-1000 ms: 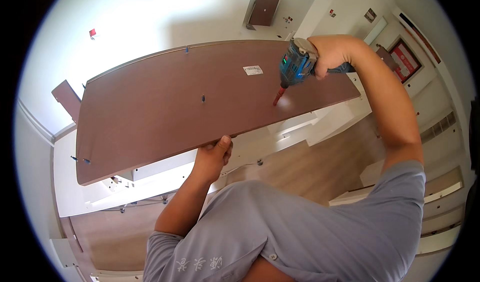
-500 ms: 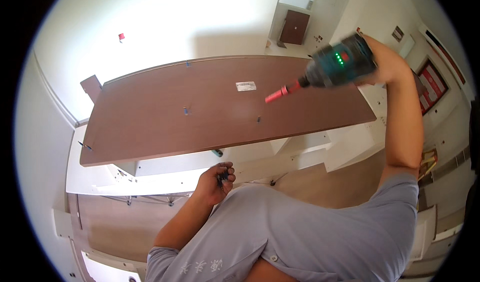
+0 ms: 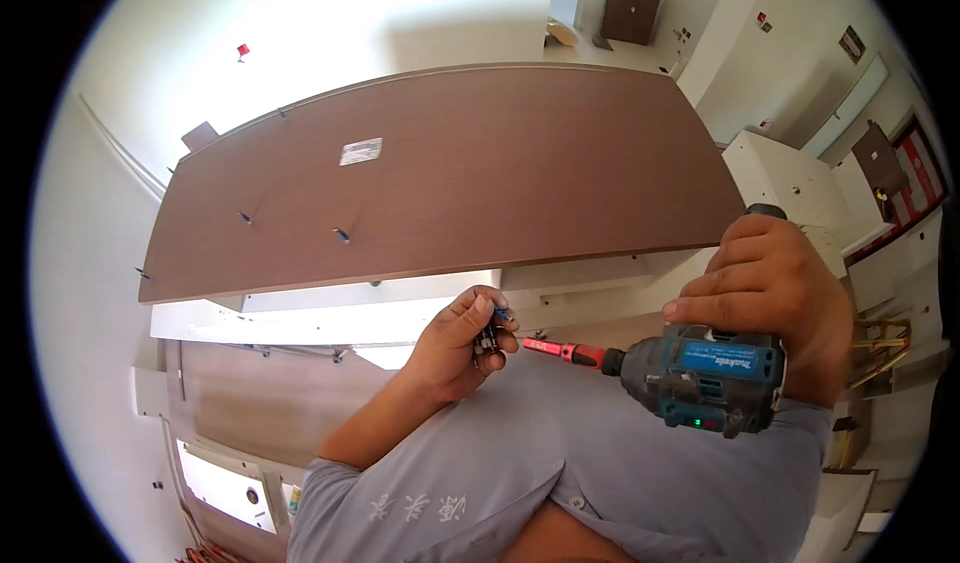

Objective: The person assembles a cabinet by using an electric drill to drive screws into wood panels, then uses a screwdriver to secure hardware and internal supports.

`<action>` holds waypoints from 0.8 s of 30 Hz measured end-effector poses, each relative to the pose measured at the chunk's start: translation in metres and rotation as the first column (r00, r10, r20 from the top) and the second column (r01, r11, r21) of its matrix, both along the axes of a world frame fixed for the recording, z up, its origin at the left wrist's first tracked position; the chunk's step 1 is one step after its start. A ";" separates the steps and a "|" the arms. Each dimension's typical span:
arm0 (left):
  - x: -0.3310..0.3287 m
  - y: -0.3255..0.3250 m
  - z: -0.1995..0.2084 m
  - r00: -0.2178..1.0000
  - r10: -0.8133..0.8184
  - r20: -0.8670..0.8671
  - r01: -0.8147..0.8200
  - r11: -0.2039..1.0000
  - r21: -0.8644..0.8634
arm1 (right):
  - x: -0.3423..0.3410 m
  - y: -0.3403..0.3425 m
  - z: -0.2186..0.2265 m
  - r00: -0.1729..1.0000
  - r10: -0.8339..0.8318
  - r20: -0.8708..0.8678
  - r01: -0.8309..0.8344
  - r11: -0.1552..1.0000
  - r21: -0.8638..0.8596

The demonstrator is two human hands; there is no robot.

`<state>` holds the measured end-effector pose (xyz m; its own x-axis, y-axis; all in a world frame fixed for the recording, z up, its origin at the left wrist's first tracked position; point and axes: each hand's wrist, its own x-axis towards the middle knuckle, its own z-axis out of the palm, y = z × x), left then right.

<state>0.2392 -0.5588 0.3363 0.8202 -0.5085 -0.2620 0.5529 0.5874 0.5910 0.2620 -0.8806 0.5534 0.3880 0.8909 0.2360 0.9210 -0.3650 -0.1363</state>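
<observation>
My left hand (image 3: 440, 348) is closed around several small dark furniture bolts (image 3: 486, 342). A blue-ended bolt (image 3: 502, 314) sticks out at its thumb and fingertips. My right hand (image 3: 755, 278) grips a teal and black cordless impact driver (image 3: 700, 378). Its red-sleeved bit (image 3: 562, 351) points left, the tip just beside my left fingers; whether it touches a bolt I cannot tell. Beyond both hands lies a long brown board (image 3: 520, 168). Blue-collared bolts stand up from it, among them one near the front (image 3: 342, 235) and one farther left (image 3: 244, 218).
A white label (image 3: 361, 151) is stuck on the board. Under it runs a white cabinet frame (image 3: 300, 328). White cabinet boxes (image 3: 785, 178) stand past the board's right end. A wall (image 3: 250, 23) rises behind, and a brown panel (image 3: 630, 9) stands farther back.
The driver has swung down from above the board to beside my left hand, its bit now at the fingers. My left hand has risen slightly rightward. The view has shifted right.
</observation>
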 end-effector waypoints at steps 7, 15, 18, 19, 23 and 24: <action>0.008 -0.082 0.022 0.998 0.004 0.055 -0.011 0.993 0.119 | 0.006 -0.062 -0.004 0.986 -0.169 -0.009 0.169 0.985 0.035; 0.018 -0.109 0.010 0.960 -0.160 0.228 0.094 0.956 0.277 | 0.015 -0.091 -0.003 0.953 -0.280 -0.117 0.280 0.960 -0.021; 0.036 -0.120 -0.001 0.956 -0.207 0.206 0.130 0.933 0.336 | 0.026 -0.162 -0.017 0.899 -0.344 -0.271 0.410 0.878 0.247; 0.039 -0.121 -0.009 0.968 -0.177 0.178 0.106 0.931 0.350 | 0.039 -0.189 -0.028 0.890 -0.318 -0.329 0.425 0.839 0.340; 0.064 -0.123 -0.023 0.973 -0.033 0.227 -0.035 0.957 0.288 | 0.059 -0.244 0.008 0.579 -0.800 -0.157 0.809 0.588 -0.018; 0.067 -0.124 -0.018 0.968 -0.020 0.249 -0.050 0.961 0.273 | 0.064 -0.249 0.012 0.540 -0.822 -0.180 0.830 0.555 -0.048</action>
